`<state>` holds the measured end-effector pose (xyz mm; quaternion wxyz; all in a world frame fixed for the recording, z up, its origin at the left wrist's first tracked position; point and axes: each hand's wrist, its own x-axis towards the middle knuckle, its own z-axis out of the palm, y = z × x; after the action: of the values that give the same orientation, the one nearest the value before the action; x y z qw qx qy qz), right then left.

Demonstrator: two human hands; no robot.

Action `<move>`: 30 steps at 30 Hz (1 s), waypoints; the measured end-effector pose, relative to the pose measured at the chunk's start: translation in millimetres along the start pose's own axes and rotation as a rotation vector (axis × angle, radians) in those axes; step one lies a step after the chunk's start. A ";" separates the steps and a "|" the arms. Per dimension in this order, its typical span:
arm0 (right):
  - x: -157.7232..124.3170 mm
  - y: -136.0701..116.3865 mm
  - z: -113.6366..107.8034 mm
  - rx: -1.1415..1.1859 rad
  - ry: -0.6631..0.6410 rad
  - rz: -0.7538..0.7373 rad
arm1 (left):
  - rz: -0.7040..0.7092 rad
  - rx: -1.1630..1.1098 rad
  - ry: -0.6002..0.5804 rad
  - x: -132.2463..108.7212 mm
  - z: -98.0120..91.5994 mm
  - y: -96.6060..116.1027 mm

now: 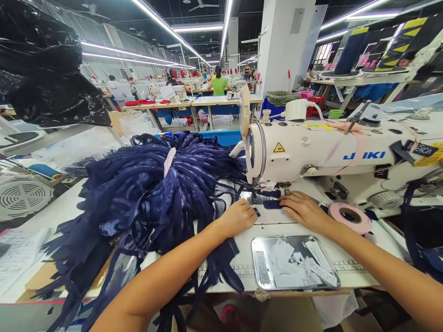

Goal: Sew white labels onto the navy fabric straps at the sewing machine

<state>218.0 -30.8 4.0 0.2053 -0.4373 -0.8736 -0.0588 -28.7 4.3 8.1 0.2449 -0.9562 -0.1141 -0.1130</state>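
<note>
At the white sewing machine (321, 150), my left hand (238, 216) rests on the bed left of the needle area, fingers curled closed. A small dark piece (257, 212) shows at its fingertips; what the fingers hold is hidden. My right hand (306, 211) lies flat, fingers stretched out, with its fingertips on the end of a navy fabric strip (272, 204) beside the presser foot. Left of the machine a big bundle of navy straps and mesh (138, 193) is heaped, tied with a pale band (169, 162). Some straps hang over the table's front edge.
A metal tray (258, 276) of small white and grey labels sits in front of the machine. A pink tape roll (350, 218) lies by my right wrist. A black plastic bag (51, 64) hangs at upper left. Behind are other sewing tables and a person in green (218, 84).
</note>
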 end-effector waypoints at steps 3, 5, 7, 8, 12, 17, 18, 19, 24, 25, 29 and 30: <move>-12.4 -2.7 -4.3 -0.087 0.000 -0.014 | 0.002 0.007 -0.007 1.5 0.7 -1.2; -14.6 -4.9 -4.2 -0.136 0.007 -0.046 | 0.002 0.010 -0.007 2.0 0.6 -1.5; -12.9 -6.4 -2.8 -0.157 0.010 -0.085 | 0.003 0.010 -0.004 2.2 0.5 -1.3; -11.2 -6.8 -2.1 -0.166 0.011 -0.106 | 0.002 0.009 -0.001 2.2 0.4 -1.0; -2.3 -8.2 -2.0 -0.275 0.015 -0.236 | -0.006 0.010 0.019 2.3 0.3 -0.4; 13.1 -19.7 -0.4 -0.400 0.000 -0.344 | -0.001 0.020 0.032 2.4 0.3 -0.3; 17.0 -23.4 2.4 -0.384 0.003 -0.295 | -0.003 0.022 0.026 2.1 0.3 -0.1; 21.1 -27.1 6.2 -0.349 0.007 -0.226 | -0.008 0.024 0.018 1.7 0.4 0.1; 38.9 -40.5 29.5 0.046 0.024 0.142 | -0.042 0.043 0.051 -1.7 1.1 1.8; 41.3 -41.4 32.9 0.130 0.026 0.198 | -0.052 0.053 0.070 -2.3 1.3 1.9; 47.3 -41.0 39.3 0.333 0.014 0.352 | -0.078 0.086 0.120 -1.9 2.9 1.9; 48.1 -40.7 39.6 0.353 0.012 0.370 | -0.078 0.088 0.119 -1.2 3.5 1.8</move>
<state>148.1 -8.8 -9.1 0.2911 -0.5466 -0.7742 0.1306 -28.8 4.3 4.0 0.2883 -0.9310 -0.1413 -0.1738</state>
